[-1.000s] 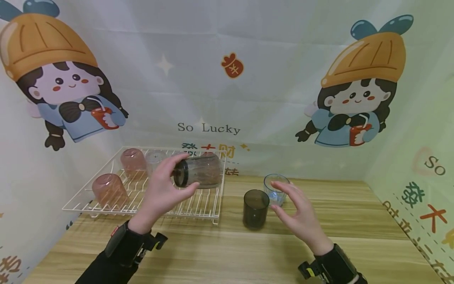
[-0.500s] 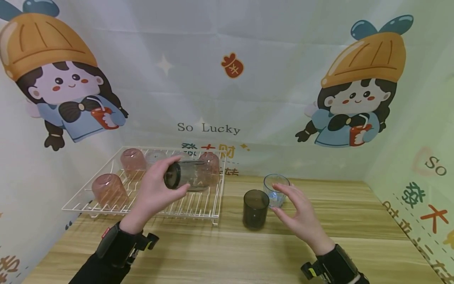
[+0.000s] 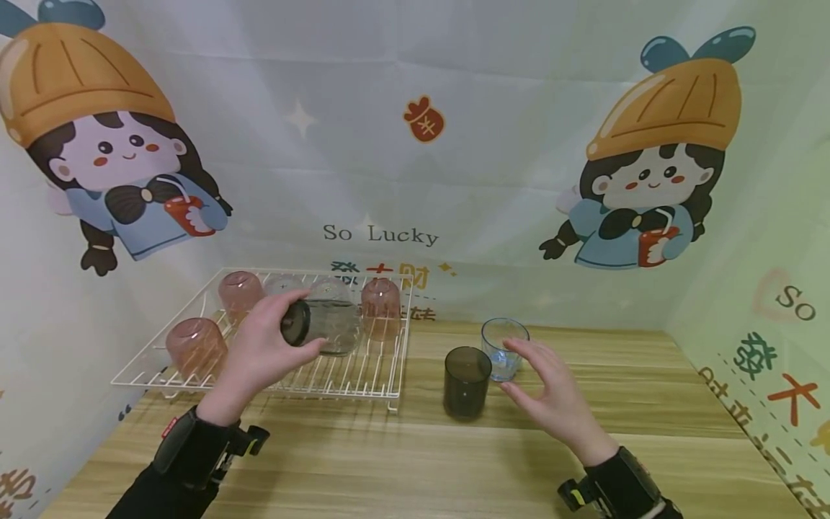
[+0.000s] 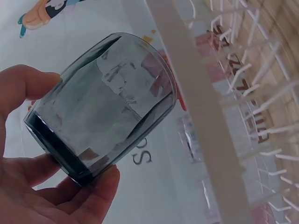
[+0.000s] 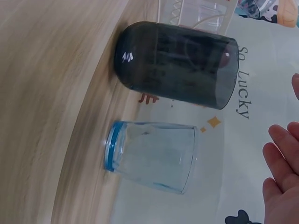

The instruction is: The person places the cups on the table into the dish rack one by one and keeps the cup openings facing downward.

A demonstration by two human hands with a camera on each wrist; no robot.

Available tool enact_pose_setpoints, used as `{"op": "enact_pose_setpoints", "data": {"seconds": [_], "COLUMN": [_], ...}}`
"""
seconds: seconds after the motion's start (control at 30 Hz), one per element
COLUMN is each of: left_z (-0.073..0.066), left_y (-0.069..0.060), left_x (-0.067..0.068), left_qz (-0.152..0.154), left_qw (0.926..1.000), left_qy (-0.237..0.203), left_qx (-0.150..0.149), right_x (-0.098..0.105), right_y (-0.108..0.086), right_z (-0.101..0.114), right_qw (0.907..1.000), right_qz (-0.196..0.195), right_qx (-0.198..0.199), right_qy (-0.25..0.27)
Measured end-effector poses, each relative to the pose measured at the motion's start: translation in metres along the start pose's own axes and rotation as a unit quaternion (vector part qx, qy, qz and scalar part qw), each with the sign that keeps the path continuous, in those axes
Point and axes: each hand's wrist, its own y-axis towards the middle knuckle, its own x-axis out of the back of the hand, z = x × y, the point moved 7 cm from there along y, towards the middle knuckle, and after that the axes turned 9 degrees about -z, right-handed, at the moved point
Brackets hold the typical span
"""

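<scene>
My left hand (image 3: 259, 353) grips a smoky grey drinking glass (image 3: 336, 328) near its thick dark base. The glass lies sideways in the air over the white wire rack (image 3: 363, 396), its mouth pointing right. In the left wrist view, the thumb and fingertips press on opposite sides of the grey glass (image 4: 107, 107). My right hand (image 3: 558, 396) is spread beside a clear blue-tinted glass (image 3: 502, 360). A gap separates that hand (image 5: 285, 172) from the blue-tinted glass (image 5: 154, 156) in the right wrist view. Upright next to the latter stands a dark smoky glass (image 3: 467, 393).
On the rack, pink glasses (image 3: 197, 349) stand upside down at left, and another pink glass (image 3: 381, 303) at back right. Clear glasses (image 3: 331, 288) sit along its back row, partly hidden by the left hand. A printed cloth (image 3: 480, 180) hangs behind the wooden table (image 3: 402, 461).
My left hand has carried the grey glass leftward and slightly down over the rack, uncovering the pink glass at back right. The right hand has shifted slightly right and down.
</scene>
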Motion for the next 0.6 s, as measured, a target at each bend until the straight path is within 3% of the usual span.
{"op": "enact_pose_setpoints", "data": {"seconds": [0.6], "left_z": [0.028], "left_y": [-0.002], "left_x": [0.003], "left_qz": [0.036], "left_qw": [0.9974], "left_qy": [0.050], "left_qx": [0.037], "right_x": [0.005], "right_y": [-0.009], "right_z": [-0.016], "right_qw": [0.9988], "right_qz": [0.030], "right_qx": [-0.019], "right_qy": [-0.034]}}
